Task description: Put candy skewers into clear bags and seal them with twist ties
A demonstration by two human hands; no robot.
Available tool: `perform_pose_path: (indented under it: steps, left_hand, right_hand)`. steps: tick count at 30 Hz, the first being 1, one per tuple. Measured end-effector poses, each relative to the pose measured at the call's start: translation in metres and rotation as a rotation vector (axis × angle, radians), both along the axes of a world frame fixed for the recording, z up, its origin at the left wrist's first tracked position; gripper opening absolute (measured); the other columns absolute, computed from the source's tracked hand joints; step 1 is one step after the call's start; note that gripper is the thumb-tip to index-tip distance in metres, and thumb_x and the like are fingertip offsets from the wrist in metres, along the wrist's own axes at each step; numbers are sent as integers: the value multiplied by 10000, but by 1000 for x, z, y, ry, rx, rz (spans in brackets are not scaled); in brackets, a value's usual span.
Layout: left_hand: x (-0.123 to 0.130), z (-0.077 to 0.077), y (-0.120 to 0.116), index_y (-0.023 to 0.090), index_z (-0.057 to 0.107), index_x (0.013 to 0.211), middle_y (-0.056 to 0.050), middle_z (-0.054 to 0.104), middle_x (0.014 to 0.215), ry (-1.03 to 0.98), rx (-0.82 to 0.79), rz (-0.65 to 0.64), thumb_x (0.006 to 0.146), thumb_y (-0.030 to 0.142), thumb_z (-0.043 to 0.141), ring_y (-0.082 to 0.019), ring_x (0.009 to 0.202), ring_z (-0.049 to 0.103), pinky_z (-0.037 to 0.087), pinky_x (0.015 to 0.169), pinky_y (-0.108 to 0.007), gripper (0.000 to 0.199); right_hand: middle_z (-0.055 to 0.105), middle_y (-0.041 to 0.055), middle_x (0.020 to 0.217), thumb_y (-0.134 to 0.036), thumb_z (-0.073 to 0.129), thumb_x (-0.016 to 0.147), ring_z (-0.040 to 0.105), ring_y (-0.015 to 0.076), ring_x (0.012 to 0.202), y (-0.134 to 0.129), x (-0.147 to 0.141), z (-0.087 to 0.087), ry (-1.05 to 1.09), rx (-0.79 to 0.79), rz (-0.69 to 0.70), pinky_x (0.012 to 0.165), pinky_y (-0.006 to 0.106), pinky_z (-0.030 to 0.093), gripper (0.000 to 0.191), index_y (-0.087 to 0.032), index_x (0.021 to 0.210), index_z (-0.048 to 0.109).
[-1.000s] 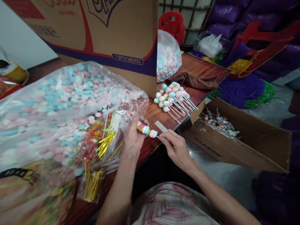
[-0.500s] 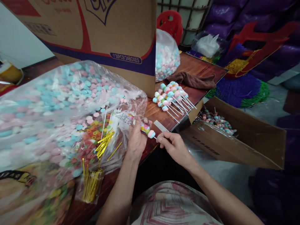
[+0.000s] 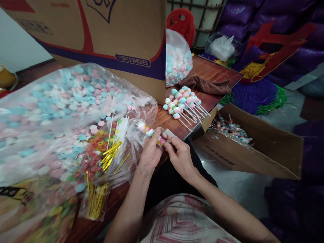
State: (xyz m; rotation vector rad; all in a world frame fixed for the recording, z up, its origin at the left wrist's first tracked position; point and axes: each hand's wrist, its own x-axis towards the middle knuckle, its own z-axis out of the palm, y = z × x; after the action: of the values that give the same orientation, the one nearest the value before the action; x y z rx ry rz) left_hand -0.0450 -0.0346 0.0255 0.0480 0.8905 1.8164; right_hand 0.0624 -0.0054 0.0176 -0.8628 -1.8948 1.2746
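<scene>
A marshmallow skewer (image 3: 149, 131), pink, white, blue and yellow, runs through my left hand (image 3: 151, 152), which is closed around it. It seems to sit in a clear wrapper. My right hand (image 3: 180, 156) pinches at its near end, fingertips touching those of the left; the stick is hidden there. Left of my hands lie gold twist ties (image 3: 111, 156), white sticks (image 3: 123, 130) and orange and red ring candies (image 3: 99, 144). More gold ties in a small clear bag (image 3: 97, 202) lie at the table's front. Several finished-looking skewers (image 3: 186, 103) are laid side by side beyond my hands.
A large clear bag of pastel marshmallows (image 3: 63, 98) covers the table's left. Behind it stands a tall carton (image 3: 126, 40), beside another marshmallow bag (image 3: 178, 59) and a brown cloth (image 3: 206, 85). An open cardboard box (image 3: 253, 155) holding wrapped skewers stands at the right.
My right hand has moved left, up against my left hand. The marshmallow that stuck out between them is now among my fingers, and more of the skewer shows beyond my left hand.
</scene>
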Motion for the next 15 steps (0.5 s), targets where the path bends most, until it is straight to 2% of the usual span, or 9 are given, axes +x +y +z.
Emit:
perform_pose_path:
  steps: [3, 6, 8, 12, 15]
  left_hand:
    - [-7, 2, -2, 139, 652, 831, 6, 618, 725, -38, 2, 55, 757, 245, 813, -105, 733, 634, 509, 711, -212, 206]
    - [-12, 2, -4, 140, 636, 820, 30, 588, 699, -63, 3, 100, 776, 204, 793, -65, 636, 574, 507, 715, -219, 174]
    - [-10, 2, -6, 137, 632, 829, 45, 559, 660, -50, 3, 66, 773, 221, 801, -49, 575, 524, 494, 672, -210, 197]
    - [4, 0, -10, 137, 636, 857, 74, 476, 540, 55, 20, -32, 796, 357, 789, -54, 475, 447, 448, 552, -207, 275]
    - [9, -3, -14, 139, 660, 939, 53, 516, 548, 125, 39, -52, 835, 441, 733, -80, 477, 475, 418, 491, -216, 328]
  right_hand:
    - [607, 19, 768, -263, 477, 991, 560, 173, 712, 0, 14, 1, -76, 42, 118, 690, 283, 420, 270, -201, 740, 558]
    - [555, -20, 638, -269, 492, 987, 500, 142, 593, 2, 30, 2, -131, -122, 265, 602, 260, 373, 289, -198, 715, 563]
    - [518, -36, 580, -287, 513, 972, 463, 132, 551, 1, 34, 3, -108, -242, 312, 566, 251, 352, 278, -192, 718, 577]
    - [474, -33, 579, -325, 535, 952, 427, 124, 559, -8, 22, 2, 2, -282, 218, 561, 247, 341, 354, -188, 627, 505]
    - [473, -33, 584, -337, 557, 931, 422, 123, 548, -15, 8, -3, 90, -306, 154, 543, 245, 340, 328, -189, 640, 513]
